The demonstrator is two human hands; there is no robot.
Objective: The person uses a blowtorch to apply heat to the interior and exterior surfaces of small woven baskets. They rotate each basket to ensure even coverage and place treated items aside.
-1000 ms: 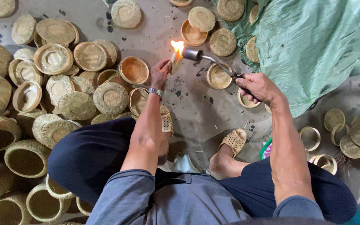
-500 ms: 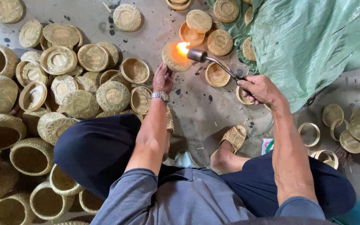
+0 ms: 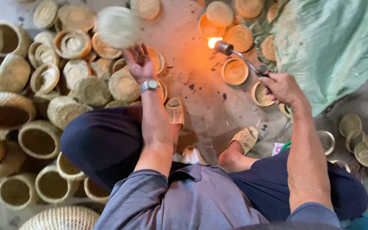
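My right hand grips the handle of a gas torch. Its metal nozzle points left, and a small flame burns over the concrete floor. My left hand, with a wristwatch, is raised with the palm up and fingers spread. A round woven lid is blurred just beyond its fingertips, over the pile on the left. I cannot tell whether the fingers still touch it. I sit with my knees bent and my sandalled feet on the floor.
Several woven baskets and lids are heaped on the left. More lids lie at the top by the torch, and others at the right. A green woven sack covers the upper right.
My left hand took the lid out of the flame and swung left; the lid now blurs beyond its open fingers. The torch in my right hand has stayed almost still.
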